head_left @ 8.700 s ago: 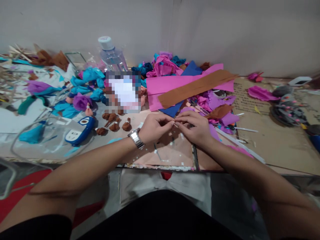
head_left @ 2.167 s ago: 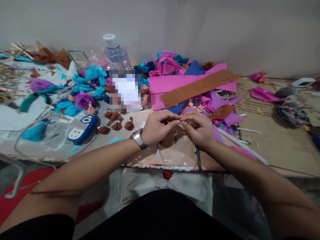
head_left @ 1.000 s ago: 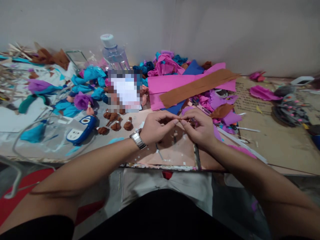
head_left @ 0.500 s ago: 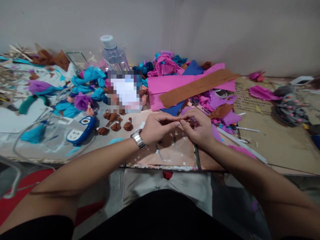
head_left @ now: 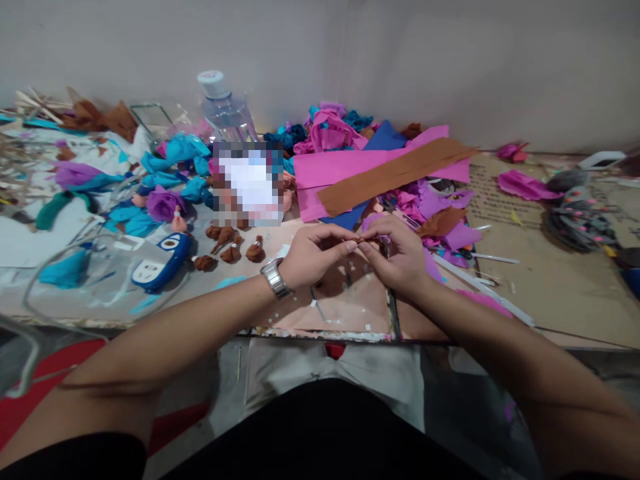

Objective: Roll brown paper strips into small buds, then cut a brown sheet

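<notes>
My left hand [head_left: 320,253] and my right hand [head_left: 395,252] meet fingertip to fingertip above the near part of the table. Both pinch a small piece of brown crepe paper [head_left: 359,241], mostly hidden by the fingers. To the left of my left hand lie several small brown crepe-paper bundles [head_left: 230,252], some tied with something pale. Beyond my hands, a long brown crepe-paper strip [head_left: 395,175] rests across pink paper sheets [head_left: 340,163] and a blue sheet [head_left: 387,137].
A blue-and-white power strip [head_left: 161,261] with a pale cable sits at the left. Behind it stand a water bottle [head_left: 227,113] and purple and teal paper flowers [head_left: 166,204]. Cardboard [head_left: 520,267], a dark pincushion-like ball [head_left: 580,220] and white sticks [head_left: 485,290] are at the right.
My hands stay together at nearly the same spot, with only slight finger movement around the brown paper. The view has shifted very slightly; the objects on the table lie as before.
</notes>
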`<state>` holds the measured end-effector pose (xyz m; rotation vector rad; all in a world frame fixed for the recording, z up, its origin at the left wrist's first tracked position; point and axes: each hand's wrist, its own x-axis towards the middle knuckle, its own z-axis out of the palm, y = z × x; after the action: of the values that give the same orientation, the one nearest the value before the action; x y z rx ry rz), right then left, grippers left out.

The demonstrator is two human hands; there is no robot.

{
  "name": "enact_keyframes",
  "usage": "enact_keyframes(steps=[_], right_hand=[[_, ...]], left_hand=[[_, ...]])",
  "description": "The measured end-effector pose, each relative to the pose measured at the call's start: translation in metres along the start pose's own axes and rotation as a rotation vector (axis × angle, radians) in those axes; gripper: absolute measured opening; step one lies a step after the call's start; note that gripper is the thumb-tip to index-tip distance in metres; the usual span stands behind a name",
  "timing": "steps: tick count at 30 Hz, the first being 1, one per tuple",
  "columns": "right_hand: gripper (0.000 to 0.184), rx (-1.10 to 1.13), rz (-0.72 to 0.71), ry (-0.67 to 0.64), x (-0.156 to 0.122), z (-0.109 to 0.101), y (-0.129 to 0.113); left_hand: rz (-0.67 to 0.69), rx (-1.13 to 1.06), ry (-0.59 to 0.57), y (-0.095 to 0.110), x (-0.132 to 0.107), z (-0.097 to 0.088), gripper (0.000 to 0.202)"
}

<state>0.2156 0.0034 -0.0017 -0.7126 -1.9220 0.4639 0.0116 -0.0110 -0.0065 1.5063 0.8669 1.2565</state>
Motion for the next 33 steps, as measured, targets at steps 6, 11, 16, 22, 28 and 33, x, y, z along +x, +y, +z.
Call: enact_keyframes(steps=[6,11,16,22,28,33], right_hand=[[0.007,-0.002,0.018,0.03,-0.0018,0.001,0.0027],[0.009,-0.025,0.043,0.022,-0.0019,0.0026,0.0035],[0.013,-0.042,0.058,-0.024,-0.0015,0.0022,0.0036],[0.013,-0.063,-0.012,-0.014,0.0006,0.0007,0.0049],[0.012,-0.061,0.006,-0.02,-0.0003,0.0002,0.0057],[0.01,-0.031,0.011,-0.027,-0.0006,0.001,0.0051]], left_hand=[[-0.009,0.045,0.0,-0.0017,-0.0003,0.0002,0.025],[0.019,0.095,-0.023,-0.0028,0.0003,-0.001,0.025],[0.045,0.123,-0.045,-0.0023,0.0015,-0.0017,0.027],[0.029,0.089,-0.091,-0.0007,0.0011,-0.0018,0.03],[-0.012,0.1,-0.065,-0.0059,0.0023,-0.0025,0.035],[-0.067,0.038,-0.031,-0.0083,0.0024,-0.0011,0.033]])
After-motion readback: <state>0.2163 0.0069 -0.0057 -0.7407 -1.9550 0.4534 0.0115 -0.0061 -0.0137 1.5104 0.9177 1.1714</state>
